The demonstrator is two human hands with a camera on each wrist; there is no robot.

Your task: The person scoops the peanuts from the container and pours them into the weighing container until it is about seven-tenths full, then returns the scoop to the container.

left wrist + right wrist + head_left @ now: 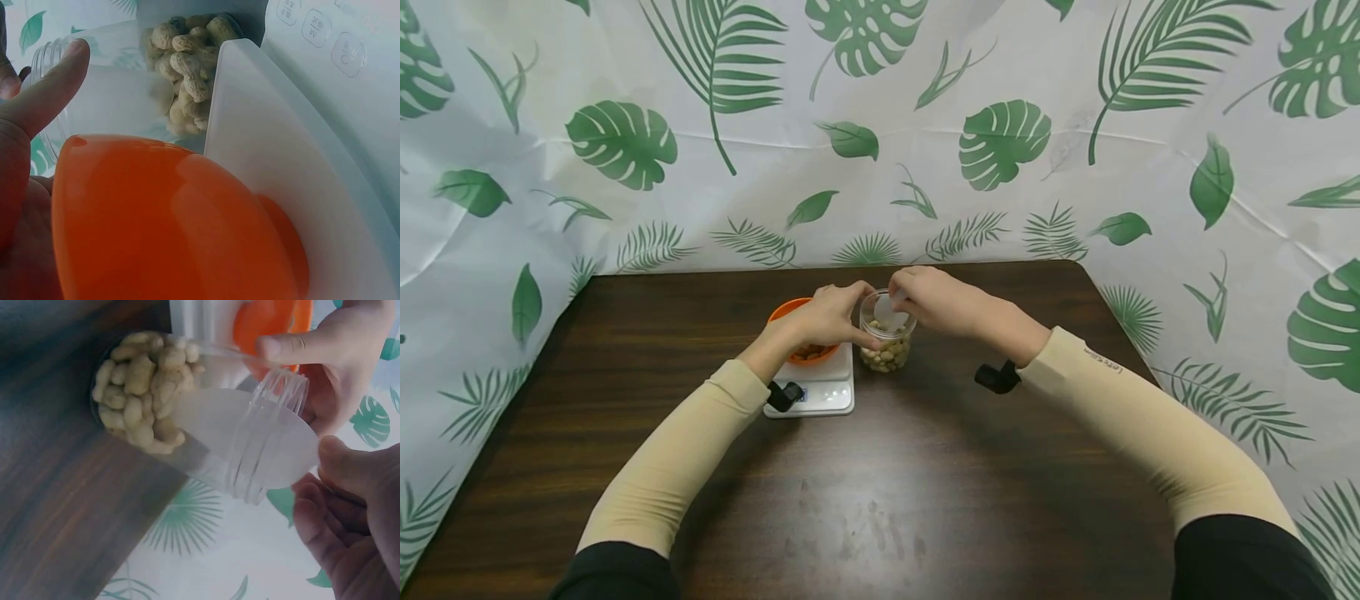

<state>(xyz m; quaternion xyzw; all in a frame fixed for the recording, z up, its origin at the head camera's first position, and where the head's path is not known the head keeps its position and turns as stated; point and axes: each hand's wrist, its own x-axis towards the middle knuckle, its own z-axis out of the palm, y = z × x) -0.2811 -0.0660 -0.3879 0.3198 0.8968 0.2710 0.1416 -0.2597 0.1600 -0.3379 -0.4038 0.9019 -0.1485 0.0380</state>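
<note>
A clear jar (272,400) stands on the table, its lower part filled with peanuts in their shells (140,394). My left hand (829,317) grips it near the threaded neck, thumb on the near side. With thumb and fingers, my right hand (943,302) pinches the end of a translucent white plastic piece (215,422), wide and rounded, at the jar's mouth. The rest of that piece reaches down inside to the peanuts. Just left of the jar, an orange bowl (144,206) sits on a white kitchen scale (822,398), below my left wrist.
Brown nuts (811,353) lie in the bowl, partly covered by my left arm in the head view. The dark wooden table (880,500) runs back to a white leaf-print cloth (917,142). Black wrist cameras (997,377) hang under both wrists.
</note>
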